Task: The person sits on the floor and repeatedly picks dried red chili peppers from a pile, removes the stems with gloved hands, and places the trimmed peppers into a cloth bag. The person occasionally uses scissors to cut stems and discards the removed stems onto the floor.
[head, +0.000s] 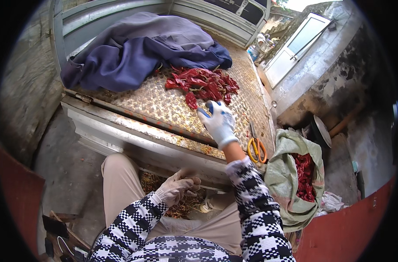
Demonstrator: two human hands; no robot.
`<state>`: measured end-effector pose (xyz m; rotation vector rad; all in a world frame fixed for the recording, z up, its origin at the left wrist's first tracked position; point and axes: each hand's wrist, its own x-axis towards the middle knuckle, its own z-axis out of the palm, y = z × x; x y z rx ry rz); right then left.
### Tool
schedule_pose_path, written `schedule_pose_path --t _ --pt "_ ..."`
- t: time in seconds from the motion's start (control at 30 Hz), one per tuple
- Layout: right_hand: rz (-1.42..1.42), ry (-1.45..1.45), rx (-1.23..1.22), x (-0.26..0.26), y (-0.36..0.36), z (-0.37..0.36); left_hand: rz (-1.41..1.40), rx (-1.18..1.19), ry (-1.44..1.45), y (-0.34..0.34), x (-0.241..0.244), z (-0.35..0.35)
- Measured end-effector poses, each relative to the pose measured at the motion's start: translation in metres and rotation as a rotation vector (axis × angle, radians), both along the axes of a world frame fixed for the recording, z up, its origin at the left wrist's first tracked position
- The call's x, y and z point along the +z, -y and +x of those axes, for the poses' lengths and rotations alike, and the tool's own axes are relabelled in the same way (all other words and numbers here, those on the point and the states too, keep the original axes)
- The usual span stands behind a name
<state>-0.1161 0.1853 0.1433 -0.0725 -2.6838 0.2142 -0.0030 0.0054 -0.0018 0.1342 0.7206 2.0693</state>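
Observation:
My right hand (219, 122), in a white glove with blue-coated fingertips, reaches over the truck bed (143, 104) with its fingers apart. Nothing shows between them. Just beyond the fingertips lies a loose pile of dried red chili peppers (202, 83), some with stems. Low over my lap is my left hand (179, 187) in a soiled knit glove. Its fingers are partly curled and blurred, so whether they hold anything is unclear. Scissors with orange-yellow handles (257, 149) rest on the bed to the right of my right wrist, blades pointing away.
A purple-blue cloth (143, 52) is heaped behind the peppers. To the right stands an open woven sack (274, 183) holding red peppers (305, 177). Chili stems and scraps (177, 211) lie below my left hand. The bed's metal edge (136, 136) runs before my knees.

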Motion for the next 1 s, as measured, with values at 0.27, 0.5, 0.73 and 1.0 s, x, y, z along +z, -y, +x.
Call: schedule_pose_path --t 0.27,0.5,0.73,1.0 --pt "-0.239 0.224 -0.162 -0.014 0.013 -0.051 0.001 0.058 -0.065 0.009 0.001 -0.012" --pt "-0.284 -0.014 0.161 -0.012 0.016 0.068 0.13 0.113 -0.051 0.009 -0.001 -0.01" --pt "-0.099 -0.142 0.443 -0.052 0.054 0.164 0.075 0.177 -0.072 0.007 0.017 -0.004" --pt "-0.382 -0.054 0.364 -0.055 0.045 0.174 0.061 0.233 -0.108 0.007 0.006 0.0"
